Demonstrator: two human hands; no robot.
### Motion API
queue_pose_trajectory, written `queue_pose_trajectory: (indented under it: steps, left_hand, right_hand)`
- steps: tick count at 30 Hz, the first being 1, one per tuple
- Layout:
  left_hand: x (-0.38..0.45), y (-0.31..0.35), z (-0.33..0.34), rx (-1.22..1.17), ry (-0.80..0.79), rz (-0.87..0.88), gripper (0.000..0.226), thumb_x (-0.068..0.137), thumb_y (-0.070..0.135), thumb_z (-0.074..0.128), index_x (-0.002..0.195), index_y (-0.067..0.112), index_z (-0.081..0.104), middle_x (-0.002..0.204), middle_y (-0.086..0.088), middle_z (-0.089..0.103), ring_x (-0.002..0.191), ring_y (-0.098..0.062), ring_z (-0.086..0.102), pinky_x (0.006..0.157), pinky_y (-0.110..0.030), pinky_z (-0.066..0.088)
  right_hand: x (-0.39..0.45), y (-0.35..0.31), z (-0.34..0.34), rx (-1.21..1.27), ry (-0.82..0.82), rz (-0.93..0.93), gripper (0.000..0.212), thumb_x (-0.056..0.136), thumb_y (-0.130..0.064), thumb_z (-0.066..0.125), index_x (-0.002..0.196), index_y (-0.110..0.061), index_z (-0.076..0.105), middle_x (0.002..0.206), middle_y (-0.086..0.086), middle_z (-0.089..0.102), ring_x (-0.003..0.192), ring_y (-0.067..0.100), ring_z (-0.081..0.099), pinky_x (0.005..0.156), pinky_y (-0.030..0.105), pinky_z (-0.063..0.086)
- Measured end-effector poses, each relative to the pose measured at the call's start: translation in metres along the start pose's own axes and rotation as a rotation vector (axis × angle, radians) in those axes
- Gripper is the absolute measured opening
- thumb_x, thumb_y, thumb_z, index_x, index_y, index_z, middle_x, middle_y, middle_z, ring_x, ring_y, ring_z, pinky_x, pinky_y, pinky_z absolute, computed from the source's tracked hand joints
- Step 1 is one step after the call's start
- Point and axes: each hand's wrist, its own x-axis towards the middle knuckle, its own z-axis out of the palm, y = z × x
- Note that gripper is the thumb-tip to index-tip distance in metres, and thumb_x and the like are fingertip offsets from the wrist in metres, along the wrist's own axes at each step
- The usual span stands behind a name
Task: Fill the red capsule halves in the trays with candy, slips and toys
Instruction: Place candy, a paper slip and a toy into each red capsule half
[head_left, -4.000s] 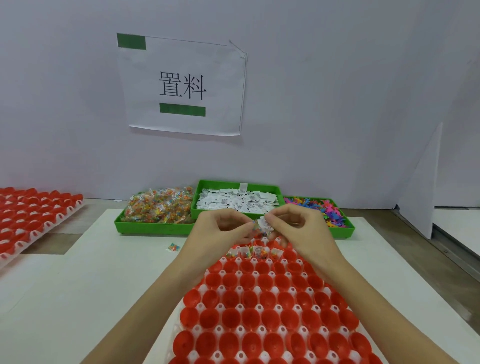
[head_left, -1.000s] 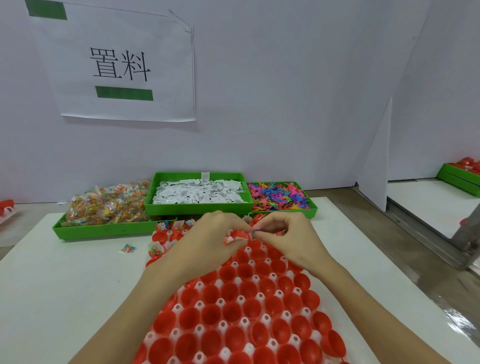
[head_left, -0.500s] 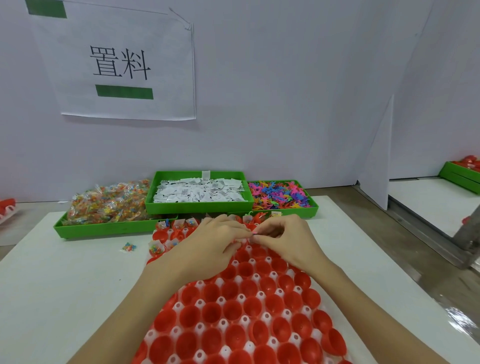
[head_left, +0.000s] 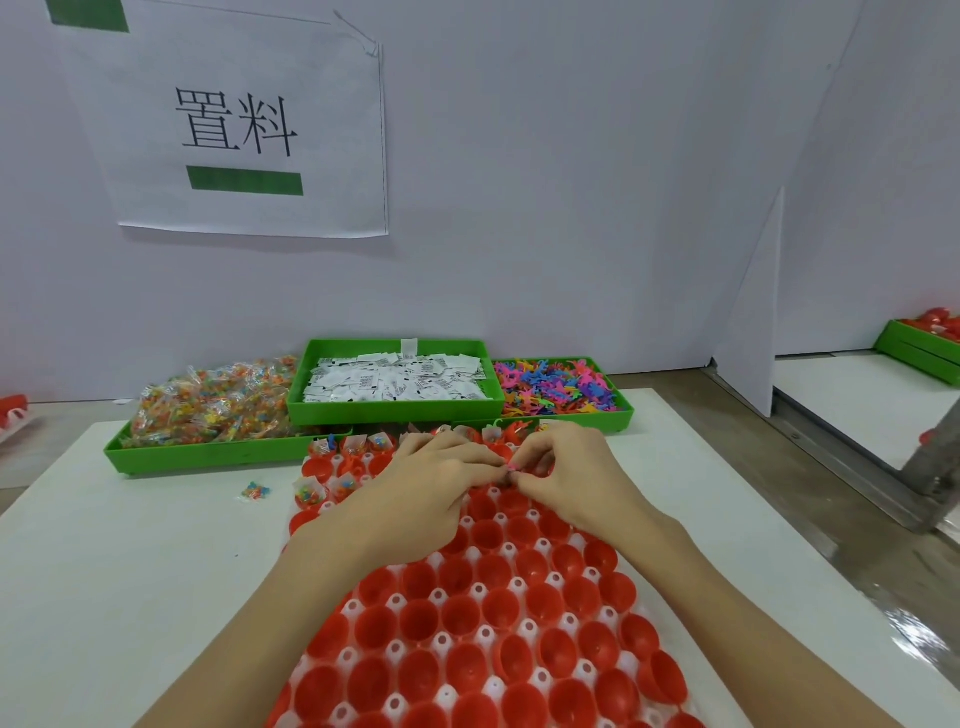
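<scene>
Head view. A white paper sign (head_left: 244, 130) in the upper left of the frame is fixed to the pale wall and reads "置料" in black characters, with a solid green bar beneath them.

Three green plastic bins stand in a row at mid-frame on the white bench (head_left: 130, 571). The left bin (head_left: 208, 452) holds clear crinkled packets of multicoloured candy (head_left: 218, 400). The middle bin (head_left: 395, 408) holds small white printed slips (head_left: 395, 382); their print is too small to read. The right bin (head_left: 621, 410) holds a tangle of small bright plastic toys (head_left: 556, 387). One loose candy packet (head_left: 255, 490) lies on the bench left of centre.

A white moulded tray (head_left: 483, 631) fills the lower centre, its round pockets seated with glossy red capsule halves (head_left: 462, 613). Halves in the far rows near the bins already contain items; the near rows show bare red cups.

The left hand (head_left: 421, 488) and right hand (head_left: 566, 467) meet at the centre of the frame above the tray's far rows. Fingers of both hands are curled, and their tips together pinch a small pink item (head_left: 511, 468); its kind cannot be told.
</scene>
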Motion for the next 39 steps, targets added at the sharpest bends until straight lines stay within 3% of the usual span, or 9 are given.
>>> queue_pose_trajectory:
  steps: [7,11,14,18,24,29,35,39]
  left_hand:
    - [-0.004,0.006,0.002,0.119,-0.012,0.008,0.074,0.095,0.001,0.040,0.158,0.038,0.030,0.164,0.022,0.025,0.150,-0.005,0.015,0.120,-0.033,0.004]
    - [-0.005,0.006,0.001,0.141,-0.010,-0.011,0.072,0.096,0.001,0.038,0.157,0.039,0.031,0.170,0.015,0.007,0.155,-0.007,0.002,0.124,-0.037,0.001]
    - [-0.006,0.008,0.002,0.151,-0.013,-0.032,0.073,0.096,0.001,0.039,0.157,0.041,0.031,0.171,0.014,-0.010,0.156,-0.007,-0.011,0.125,-0.041,-0.003]
    - [-0.008,0.003,-0.002,0.147,-0.066,-0.030,0.069,0.103,0.007,0.033,0.159,0.046,0.023,0.169,0.015,-0.020,0.155,-0.007,-0.019,0.127,-0.044,-0.003]
    - [-0.016,-0.017,-0.033,0.036,-0.026,-0.073,0.047,0.111,0.023,0.034,0.152,0.044,0.041,0.170,0.020,-0.003,0.155,-0.002,-0.006,0.124,-0.036,-0.001]
    - [-0.028,-0.036,-0.061,0.013,0.023,-0.221,0.040,0.109,0.036,0.041,0.147,0.039,0.049,0.170,0.014,0.012,0.157,-0.012,0.009,0.127,-0.045,0.008]
    - [-0.043,-0.058,-0.078,0.006,0.195,-0.380,0.034,0.107,0.032,0.049,0.139,0.027,0.061,0.158,0.001,0.043,0.148,-0.021,0.034,0.122,-0.042,0.025]
    - [-0.058,-0.081,-0.088,-0.048,0.306,-0.479,0.028,0.103,0.023,0.056,0.128,0.016,0.069,0.135,-0.008,0.063,0.126,-0.028,0.055,0.107,-0.044,0.041]
  right_hand:
    - [0.000,0.000,0.001,-0.071,-0.029,-0.033,0.010,0.091,-0.022,0.072,0.098,-0.023,0.079,0.082,-0.015,0.059,0.075,0.002,0.056,0.067,0.011,0.043]
    - [0.000,0.002,0.000,0.019,-0.045,-0.024,0.010,0.092,-0.026,0.072,0.100,-0.026,0.077,0.093,-0.011,0.069,0.081,0.003,0.063,0.068,0.010,0.046]
    - [0.001,0.002,0.002,0.059,-0.012,-0.041,0.007,0.089,-0.021,0.076,0.096,-0.023,0.075,0.090,-0.007,0.070,0.078,0.006,0.064,0.070,0.012,0.047]
    - [0.001,0.002,0.004,-0.019,0.016,-0.057,0.003,0.088,-0.021,0.078,0.090,-0.021,0.076,0.085,-0.009,0.067,0.073,0.004,0.059,0.069,0.012,0.044]
    - [-0.004,0.001,0.005,-0.018,0.067,-0.093,0.018,0.087,-0.020,0.079,0.103,-0.022,0.070,0.086,-0.005,0.064,0.073,0.008,0.059,0.075,0.023,0.052]
    - [-0.004,0.002,0.003,-0.010,0.062,-0.100,0.017,0.088,-0.020,0.079,0.102,-0.026,0.071,0.089,-0.007,0.065,0.077,0.005,0.060,0.075,0.021,0.053]
    - [-0.004,0.002,0.002,-0.010,0.055,-0.132,0.010,0.089,-0.023,0.078,0.096,-0.027,0.072,0.091,-0.010,0.060,0.078,0.001,0.059,0.075,0.013,0.046]
    - [-0.003,0.002,0.004,-0.010,0.073,-0.125,0.004,0.090,-0.022,0.076,0.093,-0.025,0.076,0.091,-0.009,0.061,0.079,0.002,0.059,0.076,0.014,0.047]
